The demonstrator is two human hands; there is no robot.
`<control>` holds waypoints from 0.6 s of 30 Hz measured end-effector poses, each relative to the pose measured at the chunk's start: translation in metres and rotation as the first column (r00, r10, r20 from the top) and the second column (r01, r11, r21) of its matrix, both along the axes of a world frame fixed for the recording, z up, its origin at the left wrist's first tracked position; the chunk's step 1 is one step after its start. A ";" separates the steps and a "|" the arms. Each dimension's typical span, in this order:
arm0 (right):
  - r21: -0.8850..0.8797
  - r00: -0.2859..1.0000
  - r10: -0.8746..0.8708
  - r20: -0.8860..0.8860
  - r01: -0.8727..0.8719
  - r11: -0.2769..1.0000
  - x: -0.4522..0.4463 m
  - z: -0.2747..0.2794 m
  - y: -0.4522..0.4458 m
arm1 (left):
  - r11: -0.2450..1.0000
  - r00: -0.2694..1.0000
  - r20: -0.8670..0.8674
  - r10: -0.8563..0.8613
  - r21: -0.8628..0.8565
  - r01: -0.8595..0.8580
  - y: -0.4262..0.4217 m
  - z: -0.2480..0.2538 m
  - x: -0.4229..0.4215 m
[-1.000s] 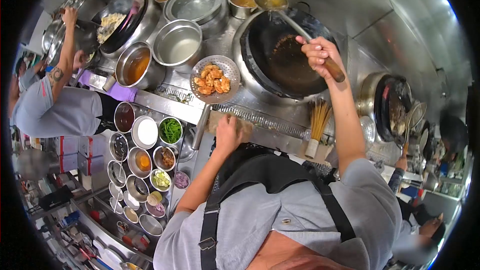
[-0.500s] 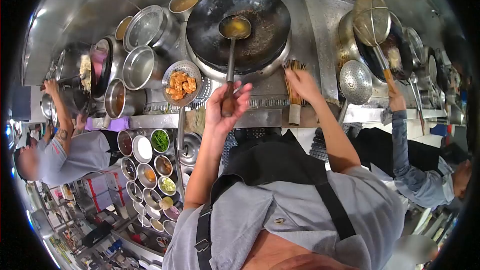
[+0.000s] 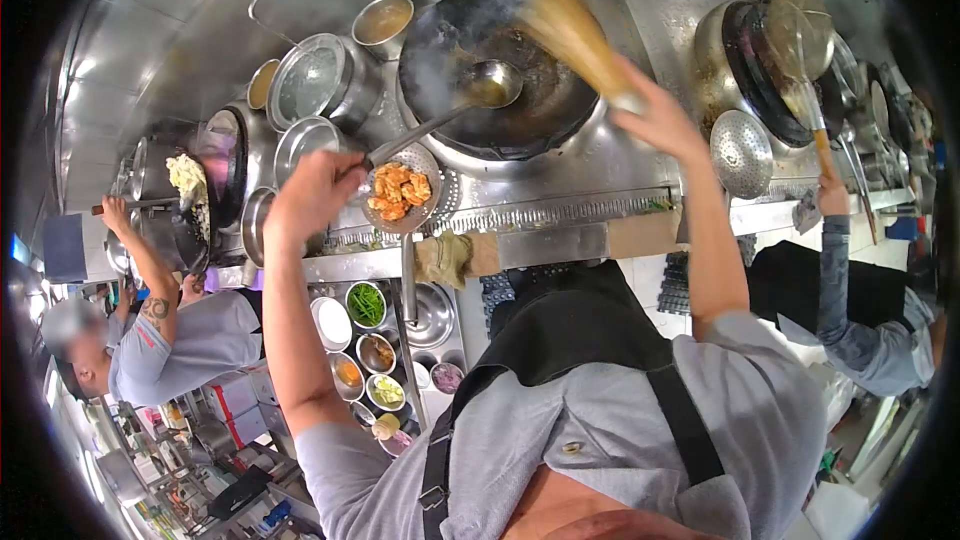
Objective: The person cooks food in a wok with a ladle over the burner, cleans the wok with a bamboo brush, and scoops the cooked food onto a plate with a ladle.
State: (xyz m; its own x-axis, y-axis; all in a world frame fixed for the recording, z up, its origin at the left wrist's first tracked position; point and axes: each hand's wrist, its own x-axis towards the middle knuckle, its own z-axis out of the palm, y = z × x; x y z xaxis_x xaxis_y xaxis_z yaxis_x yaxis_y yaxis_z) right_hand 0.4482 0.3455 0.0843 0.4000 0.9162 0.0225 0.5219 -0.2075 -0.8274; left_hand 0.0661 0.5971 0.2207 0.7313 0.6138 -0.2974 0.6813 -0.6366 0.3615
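Observation:
My left hand [image 3: 318, 192] is wrapped round the handle of a ladle [image 3: 497, 83], whose bowl is over the wok. My right hand [image 3: 660, 118] grips a bamboo wok brush [image 3: 570, 32], blurred by motion, its bristles over the wok's upper right part. The dark wok [image 3: 555, 125] sits on its burner, and smoke or steam rises from its left side. Beside my left hand, below the ladle handle, a perforated strainer [image 3: 433, 180] holds browned, fried-looking pieces [image 3: 398, 190].
Metal pots [image 3: 345, 75] stand left of the wok, and a bowl of brownish liquid [image 3: 383, 20] behind them. A green cloth [image 3: 443, 258] lies on the front edge. Ingredient bowls [image 3: 367, 305] are below left. Co-workers handle a wok at left and a wire strainer [image 3: 800, 30] at right.
My right hand has lifted the brush from the counter edge to over the wok. My left hand has moved left with the ladle, now tilted. Smoke or steam has appeared.

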 end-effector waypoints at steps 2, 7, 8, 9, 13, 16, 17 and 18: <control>-0.205 0.958 0.233 0.167 -0.198 0.959 -0.014 -0.035 0.080 | 0.996 0.996 0.020 -0.092 -0.009 0.093 0.035 0.004 0.012; -0.580 0.817 0.543 0.195 -0.350 0.735 0.062 -0.076 0.196 | 0.997 0.996 -0.041 -0.078 0.019 0.079 0.056 0.002 0.022; -0.556 0.833 0.463 0.304 -0.240 0.796 0.036 -0.074 0.202 | 0.995 0.999 -0.021 -0.029 -0.096 0.026 0.053 -0.001 0.026; -0.522 0.837 0.373 0.400 -0.127 0.844 0.005 -0.073 0.199 | 0.989 1.000 -0.022 0.022 -0.144 -0.025 0.057 -0.007 0.026; -0.631 0.790 0.566 0.236 -0.319 0.707 0.028 -0.011 0.176 | 0.964 0.994 -0.028 0.107 -0.242 -0.110 0.070 -0.015 0.004; -0.583 0.839 0.336 0.428 -0.028 0.812 0.016 -0.038 0.179 | 0.918 0.992 0.055 0.111 -0.389 -0.081 0.056 -0.028 0.012; -0.501 0.817 0.372 0.441 -0.121 0.857 -0.013 -0.052 0.174 | 0.897 0.982 0.025 0.185 -0.412 -0.158 0.055 -0.038 0.018; -0.557 0.840 0.425 0.339 -0.185 0.810 -0.011 -0.049 0.172 | 0.904 0.986 -0.007 0.166 -0.399 -0.155 0.055 -0.038 0.017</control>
State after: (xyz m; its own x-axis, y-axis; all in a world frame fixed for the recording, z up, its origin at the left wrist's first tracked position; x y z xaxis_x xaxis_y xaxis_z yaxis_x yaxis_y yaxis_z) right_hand 0.4368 0.5177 0.0357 0.1550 0.9209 -0.3577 0.8992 -0.2815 -0.3350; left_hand 0.0827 0.6524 0.1822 0.6436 0.5588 -0.5230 0.7490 -0.3196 0.5804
